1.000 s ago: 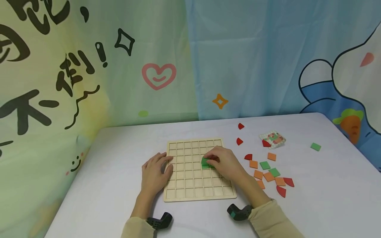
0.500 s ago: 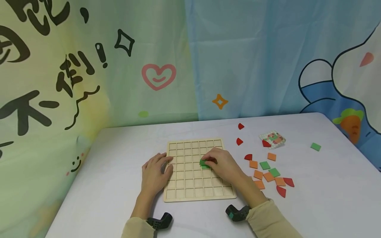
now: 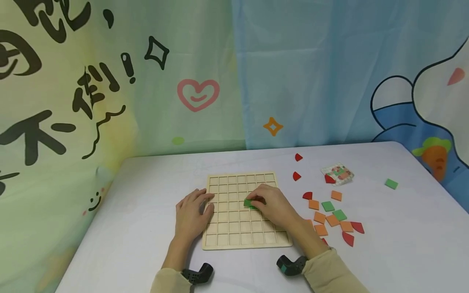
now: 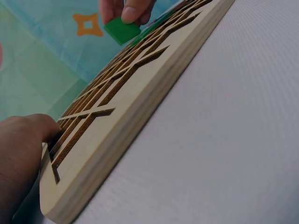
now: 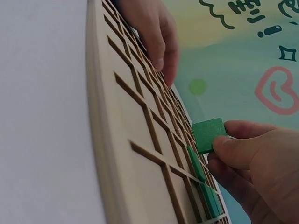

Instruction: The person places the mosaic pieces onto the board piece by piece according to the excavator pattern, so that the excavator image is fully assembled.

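My right hand [image 3: 275, 206] pinches a green square tile [image 5: 205, 135] between thumb and fingers. It is tilted just over the middle of a pale wooden grid board [image 3: 234, 241]. In the right wrist view, two more green tiles [image 5: 211, 200] sit in neighbouring cells of the board, right below the held one. Over at the board's left edge my left hand [image 3: 193, 213] rests with relaxed fingers, thumb and fingertips at the rim. The left wrist view shows the held tile [image 4: 121, 31] close above the grid.
Right of the board lie loose orange squares [image 3: 319, 217], green squares [image 3: 327, 206] and red quarter-round pieces [image 3: 348, 239]. A patterned card [image 3: 342, 174] lies farther back, partly under a red piece. One green square [image 3: 391, 184] sits apart at far right. A printed curtain [image 3: 311, 81] hangs behind the table.
My right hand has shifted the pinched green tile slightly left over the board. The left hand stays at the board's edge. The head view has shifted a little.
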{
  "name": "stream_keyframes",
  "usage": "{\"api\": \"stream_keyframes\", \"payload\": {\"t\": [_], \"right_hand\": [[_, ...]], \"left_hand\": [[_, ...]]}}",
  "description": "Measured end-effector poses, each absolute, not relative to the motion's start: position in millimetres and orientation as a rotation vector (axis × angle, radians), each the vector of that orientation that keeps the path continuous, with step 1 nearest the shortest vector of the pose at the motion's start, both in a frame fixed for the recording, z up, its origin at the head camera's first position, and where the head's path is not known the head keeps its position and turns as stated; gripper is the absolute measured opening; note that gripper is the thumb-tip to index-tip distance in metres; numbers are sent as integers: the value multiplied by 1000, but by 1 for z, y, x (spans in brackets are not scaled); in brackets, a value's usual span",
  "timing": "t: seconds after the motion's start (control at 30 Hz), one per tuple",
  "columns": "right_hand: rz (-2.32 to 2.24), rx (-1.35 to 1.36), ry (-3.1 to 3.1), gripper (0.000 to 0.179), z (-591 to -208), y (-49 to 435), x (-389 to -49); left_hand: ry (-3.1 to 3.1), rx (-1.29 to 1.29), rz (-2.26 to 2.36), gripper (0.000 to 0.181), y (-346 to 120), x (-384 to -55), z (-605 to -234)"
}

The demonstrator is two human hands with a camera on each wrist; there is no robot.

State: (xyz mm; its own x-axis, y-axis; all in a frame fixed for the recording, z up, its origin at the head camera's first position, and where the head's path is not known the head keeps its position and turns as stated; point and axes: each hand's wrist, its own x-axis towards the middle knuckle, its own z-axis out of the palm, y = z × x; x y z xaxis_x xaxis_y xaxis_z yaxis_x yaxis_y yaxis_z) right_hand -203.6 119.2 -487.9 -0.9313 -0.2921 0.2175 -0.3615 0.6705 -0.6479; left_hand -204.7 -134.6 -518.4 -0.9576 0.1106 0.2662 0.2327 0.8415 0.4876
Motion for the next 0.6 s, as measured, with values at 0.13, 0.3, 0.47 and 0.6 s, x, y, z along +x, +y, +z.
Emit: {"api": "stream_keyframes", "payload": {"t": [0.13, 0.3, 0.47, 0.6], "right_hand": [[1125, 571, -2769, 15, -489, 116, -202], [1091, 601, -2762, 14, -490, 114, -200], [1056, 588, -2770, 13, -490, 110, -200], [1030, 620, -2734, 11, -491, 107, -201]], "left_hand": [[-2790, -278, -788, 29, -134, -204, -517], [-2791, -279, -787, 29, -132, -204, -516], [-2791, -268, -778, 30, -133, -204, -517], [-2787, -271, -767, 29, -134, -205, -518]]}}
